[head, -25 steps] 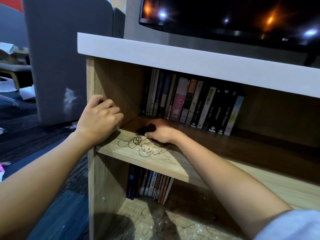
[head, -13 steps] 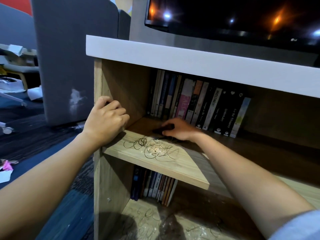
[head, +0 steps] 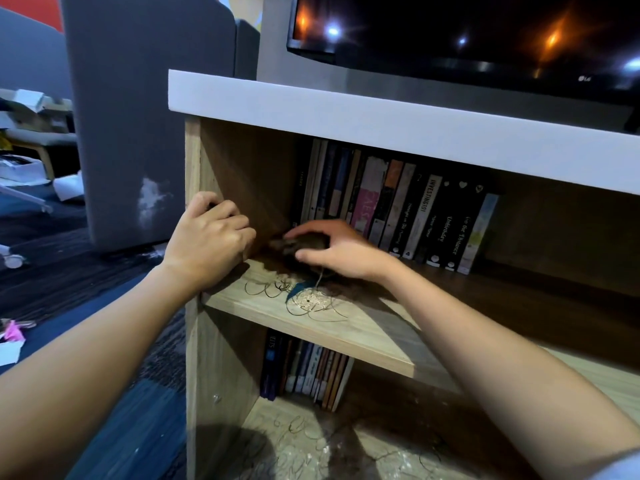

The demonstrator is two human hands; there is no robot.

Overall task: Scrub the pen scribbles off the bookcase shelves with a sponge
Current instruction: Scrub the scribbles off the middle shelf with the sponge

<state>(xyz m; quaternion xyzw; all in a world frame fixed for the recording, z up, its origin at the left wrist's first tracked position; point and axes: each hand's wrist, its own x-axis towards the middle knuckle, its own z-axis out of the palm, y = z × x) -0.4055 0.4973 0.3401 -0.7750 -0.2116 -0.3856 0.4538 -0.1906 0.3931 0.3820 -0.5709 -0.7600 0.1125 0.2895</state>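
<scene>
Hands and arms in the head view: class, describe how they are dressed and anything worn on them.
Both forearms are bare from wrist to near the elbow. The right hand belongs to an arm with a light blue-grey sleeve showing at the frame's bottom corner. The left hand shows no sleeve in frame. No gloves, rings, watch or bracelets are visible on either.

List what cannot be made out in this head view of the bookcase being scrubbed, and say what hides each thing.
- Sponge: a dark blurred lump in shadow, mostly covered by the right hand.
- Scribbles on the middle shelf: their rear part lies in that hand's shadow.
- Left hand fingertips: curled around the side panel.
- Bottom shelf: cut off by the lower edge.
</scene>
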